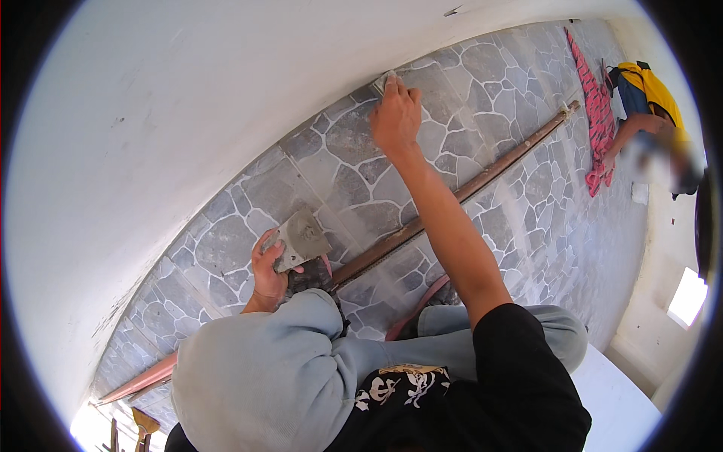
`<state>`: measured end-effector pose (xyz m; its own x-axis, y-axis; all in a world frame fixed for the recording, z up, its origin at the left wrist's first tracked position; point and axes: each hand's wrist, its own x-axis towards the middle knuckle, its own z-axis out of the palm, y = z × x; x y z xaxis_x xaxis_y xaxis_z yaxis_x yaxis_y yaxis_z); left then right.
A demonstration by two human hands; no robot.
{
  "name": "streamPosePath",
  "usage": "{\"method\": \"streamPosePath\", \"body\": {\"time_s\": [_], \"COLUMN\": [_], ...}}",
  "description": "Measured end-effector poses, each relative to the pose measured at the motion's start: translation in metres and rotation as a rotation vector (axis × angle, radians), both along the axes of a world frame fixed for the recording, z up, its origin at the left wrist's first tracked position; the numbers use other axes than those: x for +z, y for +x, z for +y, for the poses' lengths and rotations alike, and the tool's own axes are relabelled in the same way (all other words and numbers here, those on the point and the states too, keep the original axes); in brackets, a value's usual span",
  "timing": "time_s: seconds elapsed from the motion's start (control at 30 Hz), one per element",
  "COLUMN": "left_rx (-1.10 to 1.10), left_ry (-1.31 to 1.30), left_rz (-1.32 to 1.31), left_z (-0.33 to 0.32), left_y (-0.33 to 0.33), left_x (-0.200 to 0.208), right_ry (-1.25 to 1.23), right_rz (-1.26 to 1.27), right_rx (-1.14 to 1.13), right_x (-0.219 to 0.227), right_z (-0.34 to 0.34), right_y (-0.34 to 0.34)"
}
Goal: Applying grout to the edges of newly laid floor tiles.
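My left hand (269, 265) grips a flat, squarish plate (290, 260) that carries a smear of wet grey mortar (305, 232). It is held low, above the floor beside my knee. Farther off, my right hand (396, 117) reaches out to where the floor meets the white wall (173, 98). Its fingers are closed on a small, flat grey tool (383, 81), pressed at the wall's foot; the hand covers most of it. Under both hands lies a grey stone-patterned floor (354, 139) with white joints.
A long brown pole (520, 154) lies diagonally across the floor, under my right arm. At the far right another person in a yellow top (657, 92) bends by a pink patterned cloth (596, 102). A reddish pole (143, 378) and a yellowish broom-like thing (144, 422) are at lower left.
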<state>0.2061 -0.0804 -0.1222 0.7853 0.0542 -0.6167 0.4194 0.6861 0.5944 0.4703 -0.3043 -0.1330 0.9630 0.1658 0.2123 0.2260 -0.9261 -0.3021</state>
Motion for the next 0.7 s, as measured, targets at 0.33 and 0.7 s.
{"method": "streamPosePath", "body": {"time_s": [0.33, 0.7], "left_rx": [-0.011, -0.023], "left_ry": [0.112, 0.216], "left_rz": [0.0, 0.084], "left_z": [0.006, -0.011], "left_y": [-0.005, 0.032], "left_x": [0.002, 0.067], "right_ry": [0.065, 0.137], "right_rz": [0.138, -0.174], "right_rx": [0.02, 0.19], "right_x": [0.03, -0.017], "right_z": [-0.043, -0.007], "right_y": [0.025, -0.013]}}
